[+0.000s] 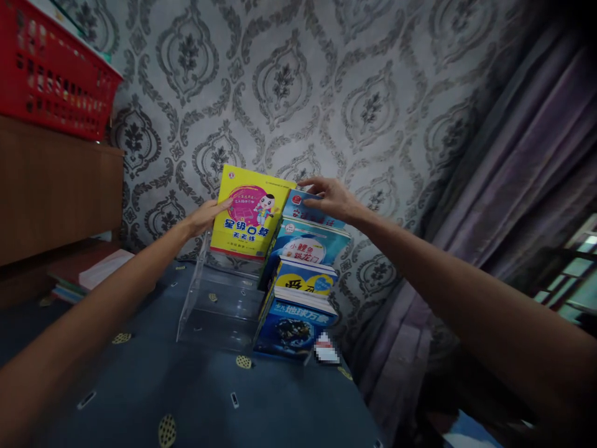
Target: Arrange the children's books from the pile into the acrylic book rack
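Clear tiered rack, its base partly lost in shadow. In its back tier, at the left, stands a yellow book with a pink circle and cartoon child. The left hand grips its left edge, fingertips over the cover. The right hand, fingers bent, touches a blue book, partly covering its title.

The left hand pinches, thumb extended; the right hand reaches, fingers parted.
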Motion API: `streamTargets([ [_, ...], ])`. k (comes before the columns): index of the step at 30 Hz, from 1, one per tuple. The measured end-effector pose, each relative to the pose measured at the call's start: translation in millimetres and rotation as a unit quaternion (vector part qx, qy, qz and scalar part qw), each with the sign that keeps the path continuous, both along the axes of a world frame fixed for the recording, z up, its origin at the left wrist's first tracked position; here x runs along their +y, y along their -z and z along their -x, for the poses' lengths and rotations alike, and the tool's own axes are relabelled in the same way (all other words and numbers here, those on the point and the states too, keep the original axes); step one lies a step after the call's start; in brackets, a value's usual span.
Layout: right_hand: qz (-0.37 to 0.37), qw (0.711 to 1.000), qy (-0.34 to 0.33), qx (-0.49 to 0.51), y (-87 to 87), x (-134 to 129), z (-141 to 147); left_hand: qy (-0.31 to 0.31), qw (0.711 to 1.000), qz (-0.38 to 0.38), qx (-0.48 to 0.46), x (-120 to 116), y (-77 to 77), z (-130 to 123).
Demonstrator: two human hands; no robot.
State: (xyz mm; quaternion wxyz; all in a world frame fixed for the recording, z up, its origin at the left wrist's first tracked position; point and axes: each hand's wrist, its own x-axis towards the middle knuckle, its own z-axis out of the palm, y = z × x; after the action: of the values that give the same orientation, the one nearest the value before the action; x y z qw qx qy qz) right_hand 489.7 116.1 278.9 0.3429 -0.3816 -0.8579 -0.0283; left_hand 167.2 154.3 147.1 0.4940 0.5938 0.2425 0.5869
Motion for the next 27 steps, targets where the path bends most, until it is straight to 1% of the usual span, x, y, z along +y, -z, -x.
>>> streamTargets([
  [5, -0.061, 0.998, 0.024, -0.006, 4.1, -2.6, -5.1, -0.016, 1.0, -0.011, 0.008, -1.1, -0.3, 1.8],
  [8, -0.094, 0.995, 0.035, 0.002, 8.3, -10.9, -6.5, -0.029, 0.999, -0.021, 0.007, -1.5, -0.8, 2.2],
  [11, -0.135, 0.99, 0.047, 0.013, 17.1, -22.1, -8.7, -0.042, 0.999, -0.034, -0.003, -2.6, -2.5, 1.5],
  [16, -0.22, 0.972, 0.083, 0.019, 38.6, -39.5, -16.8, -0.06, 0.997, -0.05, 0.001, -2.8, -4.4, 1.1],
  [19, -0.25, 0.963, 0.102, 0.004, 50.6, -49.3, -24.6, -0.076, 0.996, -0.05, 0.016, 0.1, -3.4, 2.5],
  [23, -0.267, 0.959, 0.093, 0.004, 68.1, -64.3, -33.8, -0.079, 0.995, -0.051, 0.019, 2.3, -2.0, 3.7],
  [27, -0.292, 0.954, 0.067, 0.003, 96.8, -87.0, -31.3, -0.08, 0.995, -0.054, 0.022, 0.3, -0.3, 5.0],
])
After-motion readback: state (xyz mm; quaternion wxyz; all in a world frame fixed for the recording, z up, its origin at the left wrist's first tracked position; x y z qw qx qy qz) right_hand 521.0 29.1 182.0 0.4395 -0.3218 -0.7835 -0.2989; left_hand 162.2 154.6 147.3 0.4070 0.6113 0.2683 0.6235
